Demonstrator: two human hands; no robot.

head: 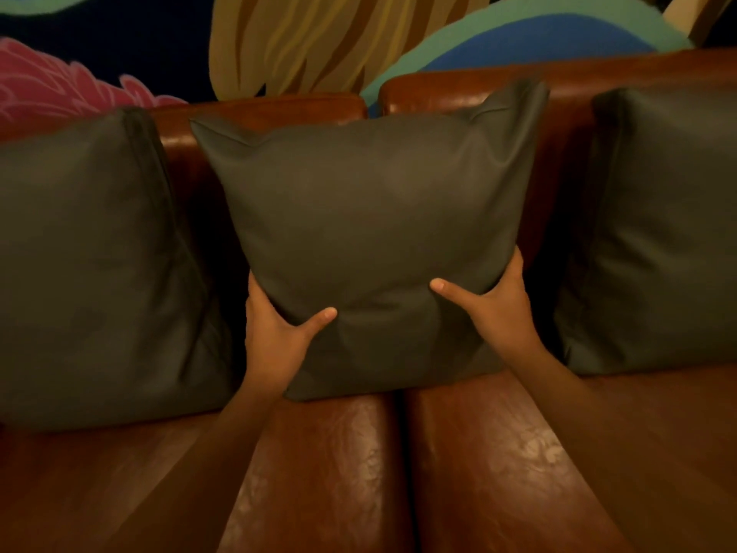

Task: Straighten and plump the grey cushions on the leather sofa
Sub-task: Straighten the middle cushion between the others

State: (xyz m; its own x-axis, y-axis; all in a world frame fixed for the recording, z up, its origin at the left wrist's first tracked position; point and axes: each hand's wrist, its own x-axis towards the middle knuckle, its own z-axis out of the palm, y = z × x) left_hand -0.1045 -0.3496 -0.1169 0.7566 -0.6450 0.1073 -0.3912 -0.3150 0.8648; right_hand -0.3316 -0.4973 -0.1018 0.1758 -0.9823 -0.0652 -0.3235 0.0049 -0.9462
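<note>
Three grey cushions lean against the back of a brown leather sofa. The middle cushion stands upright over the seam between two seat pads, slightly tilted, its top right corner raised. My left hand grips its lower left side, thumb pressed on the front face. My right hand grips its lower right side in the same way, fingers hidden behind the cushion. The left cushion and the right cushion rest on either side, untouched.
Behind the sofa back is a painted wall with pink, yellow, green and blue shapes. The glossy seat pads reach toward me below the cushions.
</note>
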